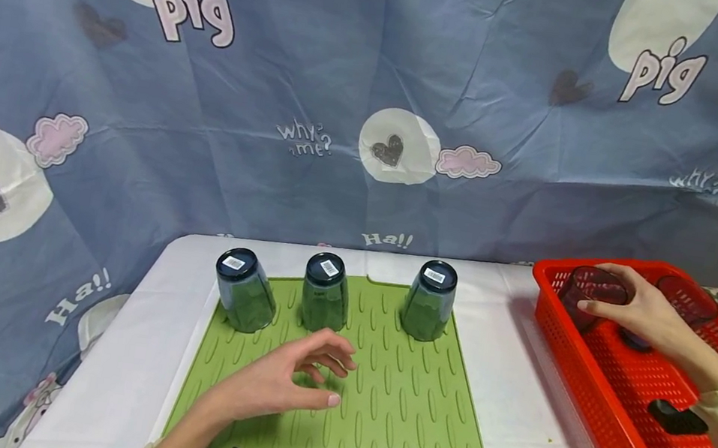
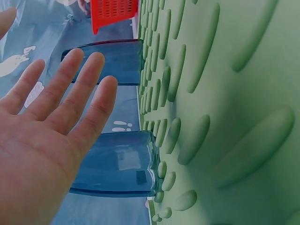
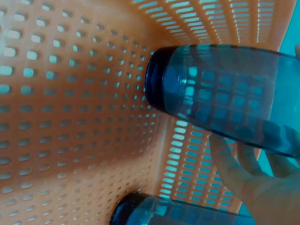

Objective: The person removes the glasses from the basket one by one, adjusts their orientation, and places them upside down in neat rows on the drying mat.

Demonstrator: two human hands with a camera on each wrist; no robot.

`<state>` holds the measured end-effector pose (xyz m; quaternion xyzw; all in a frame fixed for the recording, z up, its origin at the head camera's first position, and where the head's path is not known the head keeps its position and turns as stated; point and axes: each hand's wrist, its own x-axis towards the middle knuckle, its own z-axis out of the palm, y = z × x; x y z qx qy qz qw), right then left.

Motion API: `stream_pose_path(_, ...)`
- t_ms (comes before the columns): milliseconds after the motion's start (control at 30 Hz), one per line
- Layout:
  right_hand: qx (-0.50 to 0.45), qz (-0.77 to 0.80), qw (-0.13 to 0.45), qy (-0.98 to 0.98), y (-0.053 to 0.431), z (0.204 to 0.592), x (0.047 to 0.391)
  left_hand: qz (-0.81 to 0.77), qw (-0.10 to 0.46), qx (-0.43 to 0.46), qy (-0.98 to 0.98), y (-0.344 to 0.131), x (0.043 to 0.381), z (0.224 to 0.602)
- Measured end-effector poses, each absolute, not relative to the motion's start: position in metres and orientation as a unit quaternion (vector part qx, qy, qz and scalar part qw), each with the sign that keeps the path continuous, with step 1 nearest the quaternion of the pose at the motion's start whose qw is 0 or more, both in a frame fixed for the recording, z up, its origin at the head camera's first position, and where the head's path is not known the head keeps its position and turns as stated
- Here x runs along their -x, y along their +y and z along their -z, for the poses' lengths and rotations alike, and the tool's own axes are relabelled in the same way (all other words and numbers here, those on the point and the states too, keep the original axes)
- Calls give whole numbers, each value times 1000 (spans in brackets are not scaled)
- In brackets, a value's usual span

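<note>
My right hand (image 1: pixel 643 314) grips a dark see-through drinking glass (image 3: pixel 215 91) near its rim, inside the red basket (image 1: pixel 574 373). That glass stands mouth up, with its base by the basket floor in the right wrist view. A second glass (image 1: pixel 689 301) is close by in the basket, partly behind my hand and wrist. Over the green mat (image 1: pixel 398 441), my left hand (image 1: pixel 284 381) hovers with spread, slightly bent fingers and nothing held. Three glasses stand upside down along the mat's far edge: a left one (image 1: pixel 245 296), a middle one (image 1: pixel 326 295) and a right one (image 1: pixel 428 305).
The mat lies on a table with a white cloth (image 1: pixel 108 373). The basket stands to the right of the mat, its walls rising above the tabletop. A blue printed curtain (image 1: pixel 308 195) hangs behind the table.
</note>
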<state>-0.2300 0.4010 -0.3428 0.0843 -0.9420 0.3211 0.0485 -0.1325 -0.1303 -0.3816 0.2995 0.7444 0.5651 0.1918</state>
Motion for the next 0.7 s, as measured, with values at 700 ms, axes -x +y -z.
stream_pose_path(700, -61, -316, 60, -945, 394, 338, 227, -559, 179, -291, 755, -134, 133, 377)
